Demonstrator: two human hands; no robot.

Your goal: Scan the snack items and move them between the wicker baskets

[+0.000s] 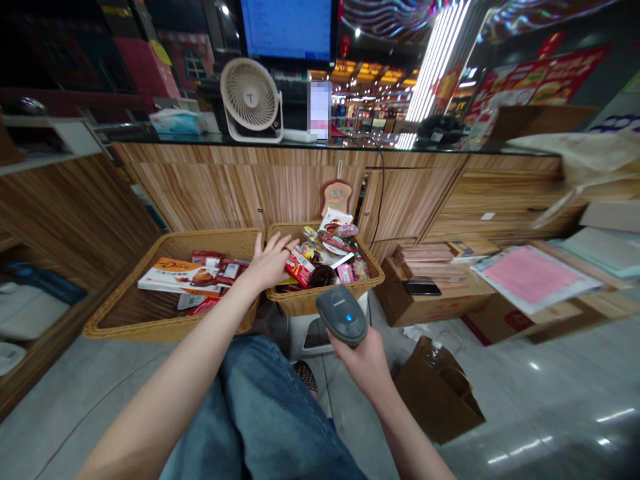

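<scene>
My right hand (367, 357) is wrapped round a dark grey barcode scanner (342, 316) with a lit blue light, held in front of the right wicker basket (295, 305). My left hand (273, 263) reaches over the adjoining rims of two baskets, thumb and fingers apart. Its fingers are beside a red snack pack (300, 268) in the right basket; whether they touch it I cannot tell. Around that pack lie a dark round lid (321, 276) and several colourful snack packets (336, 243). In the left wicker basket (115, 303) are an orange-and-white Dove box (175, 275) and several red packets (231, 271).
Behind the baskets stands a wooden counter (215, 193) with a white fan (251, 97) and a monitor (287, 30). Cardboard boxes (440, 293) at right carry a phone (423, 287) and pink paper (535, 273). A brown paper bag (435, 393) stands on the floor.
</scene>
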